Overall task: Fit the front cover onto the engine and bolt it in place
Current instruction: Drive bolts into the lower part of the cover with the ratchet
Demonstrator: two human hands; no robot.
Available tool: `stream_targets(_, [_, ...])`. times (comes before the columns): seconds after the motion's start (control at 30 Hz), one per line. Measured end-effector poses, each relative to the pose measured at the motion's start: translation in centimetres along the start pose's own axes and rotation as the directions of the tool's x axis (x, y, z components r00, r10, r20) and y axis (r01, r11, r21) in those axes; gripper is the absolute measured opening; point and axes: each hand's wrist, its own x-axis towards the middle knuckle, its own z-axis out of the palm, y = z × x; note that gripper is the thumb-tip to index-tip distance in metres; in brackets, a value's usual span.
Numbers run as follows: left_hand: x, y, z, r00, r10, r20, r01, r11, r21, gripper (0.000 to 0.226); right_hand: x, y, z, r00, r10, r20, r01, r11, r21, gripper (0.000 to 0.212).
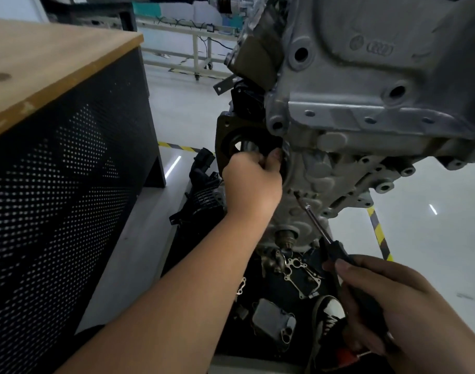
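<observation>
A grey cast engine (366, 76) hangs on a stand at the upper right. A dark front cover (225, 130) with a round seal opening is held against the engine's left end. My left hand (251, 182) grips the cover's lower edge, thumb hooked over its rim. My right hand (387, 303) holds a screwdriver (317, 225) by its black handle at the lower right. The long shaft slants up and left, its tip touching the engine face just below my left hand.
A workbench (55, 76) with a wooden top and black perforated side fills the left. Under the engine, a black tray (279, 292) holds gaskets, an oil cooler and other loose parts. My shoe (328, 317) shows beside it. Yellow-black floor tape runs at the right.
</observation>
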Motion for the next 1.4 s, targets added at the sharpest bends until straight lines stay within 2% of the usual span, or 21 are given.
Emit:
stream_targets(0.07, [-0.2,0.4,0.2,0.995,-0.099,0.016,0.099,0.994,-0.052,0.063,0.0,-0.2,-0.1,0.999,-0.033,0.010,0.033,0.999,0.003,0.048])
stream_targets(0.13, [-0.4,1.2,0.4,0.964,-0.261,0.056,0.266,0.950,-0.161,0.052,-0.1,-0.3,0.0,0.998,-0.063,-0.006,0.063,0.998,-0.008,0.039])
stream_targets(0.17, [-0.3,1.6,0.5,0.928,-0.360,0.100,0.373,0.901,-0.220,0.042,-0.1,-0.3,0.1,0.998,-0.065,-0.013,0.065,0.998,-0.004,0.035])
stream_targets(0.23, [-0.3,2.7,0.1,0.804,-0.529,0.271,0.594,0.734,-0.329,0.030,-0.3,-0.4,0.3,0.999,-0.039,-0.013,0.040,0.998,0.046,0.035])
stream_targets(0.27, [-0.3,3.2,-0.2,0.748,-0.560,0.357,0.663,0.666,-0.343,0.030,-0.4,-0.4,0.5,1.000,-0.023,-0.020,0.025,0.997,0.075,0.034])
stream_targets(0.3, [-0.2,3.4,-0.4,0.720,-0.565,0.403,0.691,0.640,-0.336,0.030,-0.5,-0.3,0.5,0.999,-0.009,-0.033,0.012,0.995,0.096,0.035])
stream_targets(0.37, [0.0,3.4,-0.4,0.730,-0.576,0.368,0.681,0.658,-0.322,0.022,-0.6,0.0,0.4,0.999,0.010,-0.046,-0.005,0.994,0.113,0.033])
stream_targets(0.43, [0.0,3.2,-0.3,0.756,-0.582,0.301,0.655,0.676,-0.338,0.008,-0.7,0.2,0.2,0.998,0.011,-0.064,-0.004,0.994,0.108,0.019])
stream_targets(0.57, [-0.2,3.4,-0.2,0.733,-0.619,0.282,0.675,0.610,-0.415,0.020,-0.5,0.2,-0.3,0.995,0.021,-0.098,-0.007,0.990,0.139,0.015])
stream_targets(0.63, [-0.5,3.8,0.0,0.730,-0.622,0.283,0.676,0.599,-0.428,0.013,-0.5,-0.3,-0.3,0.996,0.029,-0.087,-0.016,0.988,0.153,0.026])
stream_targets(0.77, [-0.1,3.8,0.0,0.716,-0.617,0.325,0.694,0.580,-0.427,0.023,-0.4,-0.7,-0.1,0.996,0.031,-0.080,-0.018,0.986,0.164,0.039])
stream_targets(0.87, [0.4,3.3,0.1,0.785,-0.573,0.236,0.616,0.685,-0.388,0.027,-0.4,-0.8,0.3,0.997,0.041,-0.073,-0.029,0.986,0.162,0.030])
stream_targets(0.9, [0.4,3.3,0.1,0.785,-0.580,0.217,0.615,0.688,-0.386,0.023,-0.4,-0.8,0.4,0.997,0.040,-0.068,-0.028,0.986,0.164,0.023])
stream_targets(0.97, [0.4,3.5,-0.1,0.735,-0.633,0.243,0.665,0.602,-0.441,0.010,-0.4,-0.7,0.6,0.997,0.038,-0.067,-0.026,0.986,0.164,0.015])
stream_targets(1.03, [0.5,3.2,-0.2,0.698,-0.655,0.287,0.697,0.533,-0.478,0.022,-0.4,-0.5,0.7,0.997,0.038,-0.068,-0.026,0.986,0.167,0.013])
stream_targets(1.1, [0.5,3.1,-0.4,0.692,-0.643,0.328,0.708,0.516,-0.482,0.029,-0.5,-0.6,0.8,0.997,0.039,-0.066,-0.028,0.985,0.169,0.013])
stream_targets(1.23, [0.3,3.7,-0.2,0.718,-0.629,0.299,0.686,0.567,-0.455,0.009,-0.5,-0.7,1.0,0.995,0.048,-0.085,-0.033,0.986,0.164,0.027])
stream_targets(1.33, [0.4,3.7,-0.4,0.749,-0.588,0.307,0.659,0.613,-0.435,0.002,-0.5,-0.6,1.5,0.996,0.033,-0.087,-0.017,0.983,0.185,0.023])
stream_targets(1.4, [0.9,2.9,-0.3,0.786,-0.558,0.265,0.617,0.688,-0.382,0.014,-0.3,-0.3,2.1,0.995,0.026,-0.092,-0.006,0.977,0.214,0.028])
